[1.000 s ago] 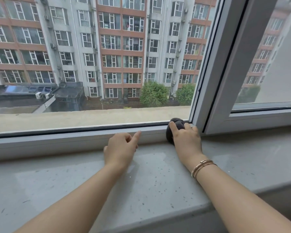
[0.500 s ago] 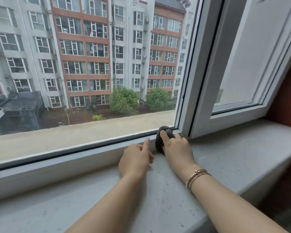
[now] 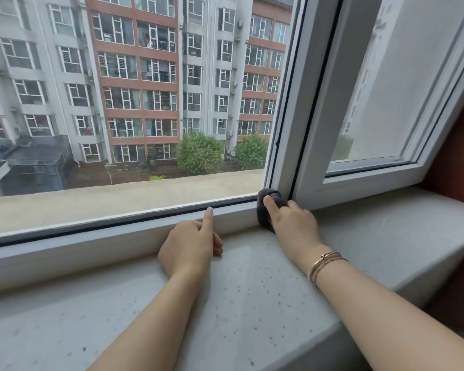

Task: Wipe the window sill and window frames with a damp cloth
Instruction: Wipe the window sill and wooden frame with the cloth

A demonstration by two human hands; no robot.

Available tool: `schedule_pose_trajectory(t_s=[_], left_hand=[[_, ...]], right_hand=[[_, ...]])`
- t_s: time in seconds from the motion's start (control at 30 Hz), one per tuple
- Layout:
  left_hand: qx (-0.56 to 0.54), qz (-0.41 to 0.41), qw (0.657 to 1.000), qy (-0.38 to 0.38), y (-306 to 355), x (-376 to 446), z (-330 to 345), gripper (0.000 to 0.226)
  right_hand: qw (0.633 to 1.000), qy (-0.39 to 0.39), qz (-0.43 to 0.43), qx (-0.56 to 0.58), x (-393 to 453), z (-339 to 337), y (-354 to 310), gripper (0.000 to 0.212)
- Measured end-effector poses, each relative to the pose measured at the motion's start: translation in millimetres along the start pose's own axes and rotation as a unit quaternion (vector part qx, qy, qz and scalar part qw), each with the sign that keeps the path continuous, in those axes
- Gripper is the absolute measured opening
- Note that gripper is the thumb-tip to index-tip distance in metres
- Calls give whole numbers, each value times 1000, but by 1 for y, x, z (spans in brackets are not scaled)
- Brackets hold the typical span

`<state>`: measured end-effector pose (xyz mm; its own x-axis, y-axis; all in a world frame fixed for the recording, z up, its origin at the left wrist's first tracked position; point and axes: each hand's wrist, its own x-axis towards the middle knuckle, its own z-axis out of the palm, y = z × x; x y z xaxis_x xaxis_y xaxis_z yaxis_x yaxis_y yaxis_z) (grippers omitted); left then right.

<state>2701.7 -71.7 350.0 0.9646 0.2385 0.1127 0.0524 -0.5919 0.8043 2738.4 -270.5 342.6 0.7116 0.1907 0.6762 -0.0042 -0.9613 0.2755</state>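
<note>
A dark grey cloth point(image 3: 264, 210), bunched into a ball, sits in the corner where the white bottom frame point(image 3: 118, 234) meets the upright frame post point(image 3: 300, 124). My right hand point(image 3: 292, 223) presses it there, index finger stretched over its top, a gold bracelet on the wrist. My left hand point(image 3: 190, 245) rests on the speckled grey sill point(image 3: 252, 303) just left of the cloth, its fingers curled and the index finger pointing up against the bottom frame.
A second white sash point(image 3: 359, 183) stands to the right of the post. A reddish-brown wall point(image 3: 456, 156) closes the sill's right end. The sill's front edge drops off at lower right. Apartment blocks and trees show through the glass.
The view has swung left to right, so the right sash and wall come into sight. My left hand has moved closer to the cloth. The right hand stays on the cloth in the corner.
</note>
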Motion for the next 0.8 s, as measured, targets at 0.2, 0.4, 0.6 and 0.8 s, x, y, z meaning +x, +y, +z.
schedule_pose_trajectory(t_s=[0.2,0.4,0.6,0.8], left_hand=[[-5,1,1000,2,-3,2,-1,71],[7,2,1000,2,-6,2,-4,71],[-9,0,1000,-4,-9,-2,-8,70],[-13,3,1000,-4,-14,-6,-10,69]], right_hand=[[1000,-7,-27,5,3,-1,6,73],[982,-105,-66,142,11,-35,-30,44],[995,-84,-45,-12,8,-26,-16,58],[986,-36,-120,-113,1,-22,5,57]])
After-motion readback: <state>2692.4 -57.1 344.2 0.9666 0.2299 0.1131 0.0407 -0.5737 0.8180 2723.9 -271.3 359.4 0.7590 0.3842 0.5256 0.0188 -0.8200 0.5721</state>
